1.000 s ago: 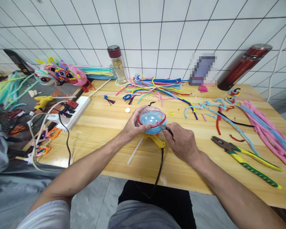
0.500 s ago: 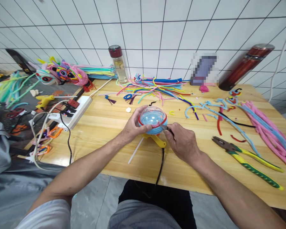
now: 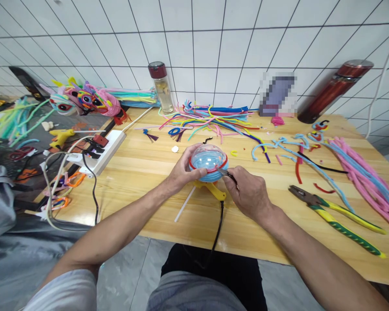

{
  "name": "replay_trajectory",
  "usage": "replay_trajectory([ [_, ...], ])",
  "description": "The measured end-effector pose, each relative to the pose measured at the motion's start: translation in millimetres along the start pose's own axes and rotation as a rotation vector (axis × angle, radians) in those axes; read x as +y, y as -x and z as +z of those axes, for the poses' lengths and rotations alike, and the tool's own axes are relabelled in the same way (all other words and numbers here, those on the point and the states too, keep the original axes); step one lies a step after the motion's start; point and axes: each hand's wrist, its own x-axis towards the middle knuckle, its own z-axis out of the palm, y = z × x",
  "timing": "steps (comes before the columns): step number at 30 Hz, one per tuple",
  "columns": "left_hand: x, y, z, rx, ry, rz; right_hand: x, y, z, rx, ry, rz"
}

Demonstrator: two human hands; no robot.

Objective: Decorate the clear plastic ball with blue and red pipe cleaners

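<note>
A ball (image 3: 208, 160) has a clear dome on top, a blue wound lower part and a red band around its middle. My left hand (image 3: 185, 169) grips its left side, thumb across the front. Closed around a small dark pointed tool (image 3: 226, 173), my right hand (image 3: 249, 192) is at the ball's right side, and the metal tip touches the ball near the red band. Beneath the ball lies a yellow glue gun (image 3: 215, 191) with a black cord. A white stick (image 3: 184, 204) slants out at its left.
Pliers (image 3: 330, 216) lie at the right, near pink and blue strips (image 3: 366, 177). Loose coloured stems (image 3: 214, 114) and a glass bottle (image 3: 162, 88) stand behind. At the left are a power strip (image 3: 106, 153) and a person's grey sleeve (image 3: 0, 203).
The ball has shifted very slightly to the right within my left hand. My right hand keeps the tool at nearly the same spot.
</note>
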Motion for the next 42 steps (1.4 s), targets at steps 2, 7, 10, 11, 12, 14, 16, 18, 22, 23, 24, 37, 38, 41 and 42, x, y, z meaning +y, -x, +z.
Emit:
replay_trajectory([
  [2, -3, 0, -2.1, -0.013, 0.011, 0.006, 0, 1, 1, -0.003, 0.009, 0.006],
  [7, -5, 1, -4.2, -0.041, 0.058, 0.013, 2, 3, 2, -0.007, 0.011, 0.003],
  [10, -4, 1, -3.7, -0.034, 0.058, 0.012, 2, 3, 3, -0.018, 0.012, 0.023],
  [11, -4, 1, -3.6, -0.034, 0.058, 0.011, 2, 4, 3, -0.017, 0.01, 0.023],
  [12, -3, 1, -3.6, -0.036, 0.059, 0.012, 2, 4, 3, -0.015, 0.008, 0.019],
  [14, -2, 2, -3.6, -0.044, 0.055, 0.014, 2, 4, 2, -0.013, 0.006, 0.006],
  [16, 0, 2, -3.3, -0.042, 0.037, 0.012, 3, 3, 2, -0.018, 0.007, 0.001],
  [18, 1, 1, -2.7, -0.032, 0.018, 0.009, 3, 3, 1, -0.028, 0.007, 0.007],
  [22, 1, 0, -2.2, -0.029, -0.001, 0.007, 1, 3, 0, -0.035, 0.014, 0.008],
  [23, 1, 0, -2.5, -0.029, -0.004, 0.009, 1, 2, 0, -0.029, 0.014, 0.005],
  [24, 0, 0, -3.1, -0.031, -0.007, 0.013, 1, 2, 0, -0.02, 0.014, 0.0],
  [37, 1, 0, -5.5, -0.038, -0.061, 0.039, 0, 3, 0, -0.025, 0.003, -0.002],
  [38, 2, 1, -4.4, -0.032, -0.065, 0.038, 0, 3, 0, -0.025, 0.001, 0.0],
  [41, 5, 2, -2.1, -0.016, -0.069, 0.033, 0, 2, 1, -0.02, 0.001, 0.006],
  [42, 5, 2, -1.6, -0.013, -0.069, 0.032, 0, 2, 1, -0.017, 0.002, 0.002],
])
